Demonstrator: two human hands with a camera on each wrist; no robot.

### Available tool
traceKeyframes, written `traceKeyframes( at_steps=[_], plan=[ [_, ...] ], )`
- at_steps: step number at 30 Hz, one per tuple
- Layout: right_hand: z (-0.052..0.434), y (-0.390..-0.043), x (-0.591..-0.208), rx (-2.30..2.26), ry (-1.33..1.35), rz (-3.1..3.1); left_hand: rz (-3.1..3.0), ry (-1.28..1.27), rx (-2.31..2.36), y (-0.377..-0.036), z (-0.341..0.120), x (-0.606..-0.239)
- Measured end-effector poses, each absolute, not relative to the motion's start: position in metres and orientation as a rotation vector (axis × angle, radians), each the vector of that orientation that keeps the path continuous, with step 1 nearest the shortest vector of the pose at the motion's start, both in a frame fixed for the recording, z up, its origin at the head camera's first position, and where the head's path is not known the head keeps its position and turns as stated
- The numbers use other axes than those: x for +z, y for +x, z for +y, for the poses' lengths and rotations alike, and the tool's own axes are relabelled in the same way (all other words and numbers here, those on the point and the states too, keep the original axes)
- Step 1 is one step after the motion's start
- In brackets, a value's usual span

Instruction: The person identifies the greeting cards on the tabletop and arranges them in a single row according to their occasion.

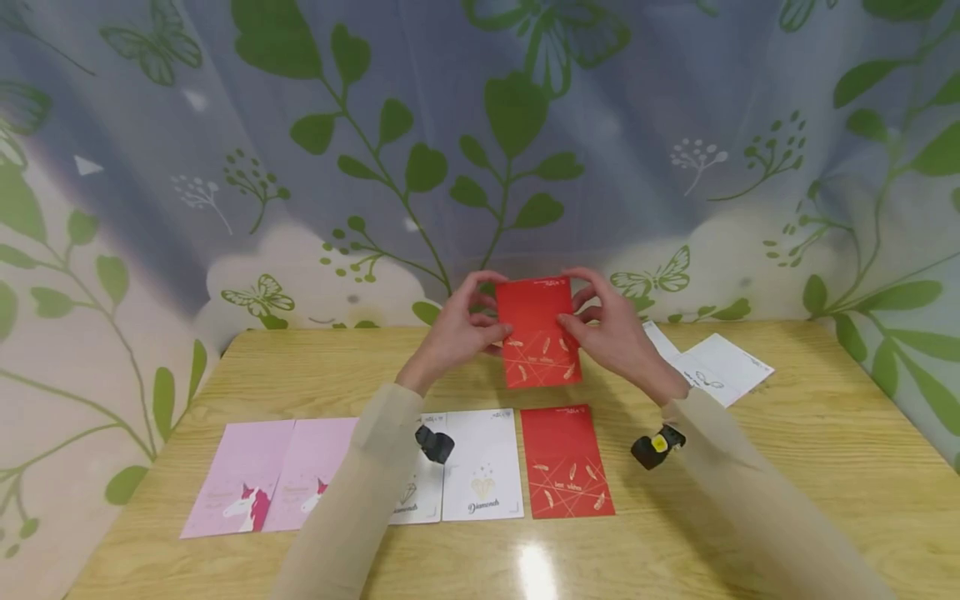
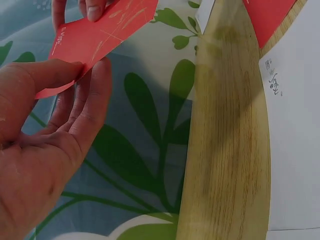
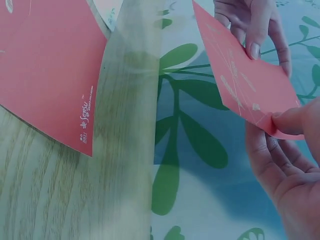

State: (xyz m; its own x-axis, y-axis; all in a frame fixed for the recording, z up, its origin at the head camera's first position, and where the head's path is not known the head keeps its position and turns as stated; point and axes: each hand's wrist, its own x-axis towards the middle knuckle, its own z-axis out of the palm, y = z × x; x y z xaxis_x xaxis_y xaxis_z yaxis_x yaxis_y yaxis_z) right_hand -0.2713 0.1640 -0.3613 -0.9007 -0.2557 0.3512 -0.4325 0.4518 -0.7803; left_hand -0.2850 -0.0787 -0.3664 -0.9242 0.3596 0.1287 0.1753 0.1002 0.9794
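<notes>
left hand pinches red card at left edge | right hand pinches right edge | card upright above table

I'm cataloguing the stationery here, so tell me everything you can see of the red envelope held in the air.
The red envelope is a flat upright rectangle, apparently of thin card or paper, printed with fine pale lines, small feather-like marks and small lettering. It is held above the far part of the wooden table, clear of its top, facing the person. The left hand pinches its left edge and the right hand its right edge. A matching red envelope lies flat on the table below it.
</notes>
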Motion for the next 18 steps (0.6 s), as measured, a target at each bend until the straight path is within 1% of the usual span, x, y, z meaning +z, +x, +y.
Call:
traceKeyframes(
  at_steps=[11, 18],
  plan=[
    [0.18, -0.253, -0.358, 1.405, 0.561, -2.541, 2.149, 0.579, 1.935, -0.273, -0.07, -0.359],
    [0.192, -0.24, -0.361, 1.363, 0.555, -2.574, 2.177, 0.613, 1.839, -0.264, -0.062, -0.356]
  ],
)
